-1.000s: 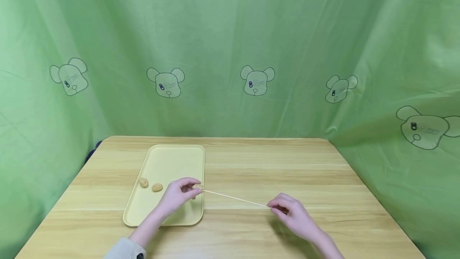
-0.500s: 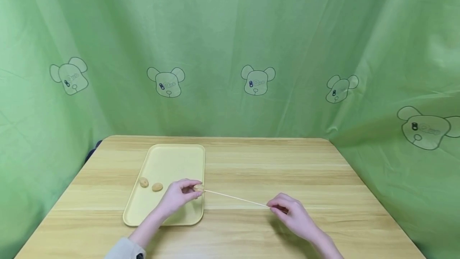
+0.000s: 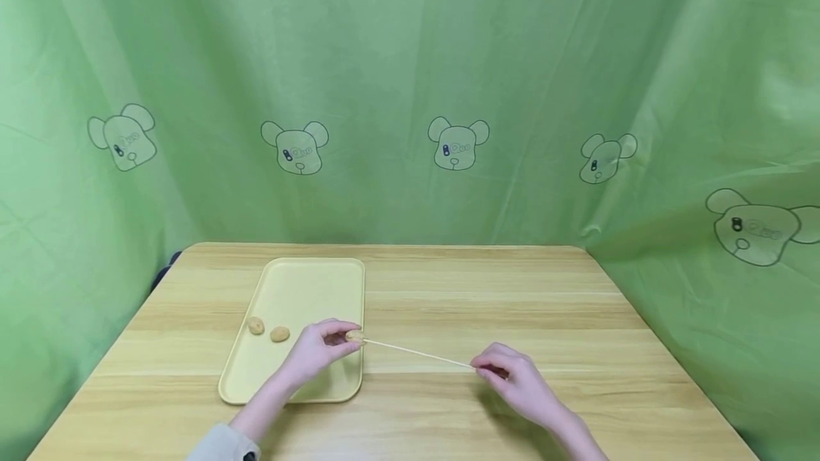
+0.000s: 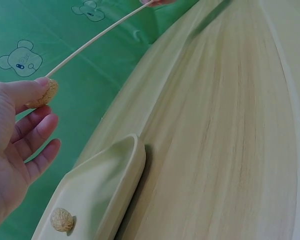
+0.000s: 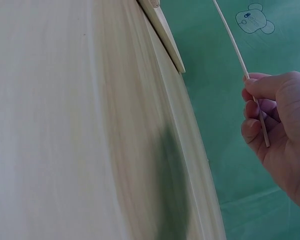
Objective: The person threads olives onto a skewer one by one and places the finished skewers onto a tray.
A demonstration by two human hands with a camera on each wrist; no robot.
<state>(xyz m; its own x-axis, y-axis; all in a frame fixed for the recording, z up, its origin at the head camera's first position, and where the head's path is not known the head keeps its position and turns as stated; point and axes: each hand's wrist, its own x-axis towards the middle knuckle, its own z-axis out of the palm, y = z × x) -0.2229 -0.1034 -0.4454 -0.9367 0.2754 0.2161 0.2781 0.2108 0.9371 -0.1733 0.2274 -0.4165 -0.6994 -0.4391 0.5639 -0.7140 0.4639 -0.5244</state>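
Observation:
My left hand [image 3: 317, 343] pinches a tan, wrinkled, walnut-like ball [image 4: 46, 95] between thumb and fingers, above the right edge of the yellow tray [image 3: 314, 290]. A thin wooden skewer [image 3: 416, 353] meets the ball at its right side and slopes slightly down to my right hand [image 3: 519, 384]. That hand pinches the skewer near its other end, and a short tail of it crosses the palm in the right wrist view. How deep the tip sits in the ball is hidden. Two similar balls, an outer one [image 3: 255, 325] and an inner one [image 3: 280, 334], lie on the tray's left side.
The tray lies on the left half of a wood-grain table [image 3: 487, 290]. A green curtain [image 3: 378, 55] with printed bear heads hangs behind the table and along both sides.
My right hand has shifted slightly left with the skewer. The left fingers have eased back a little, so more of the ball shows between them. The two balls on the tray stay put.

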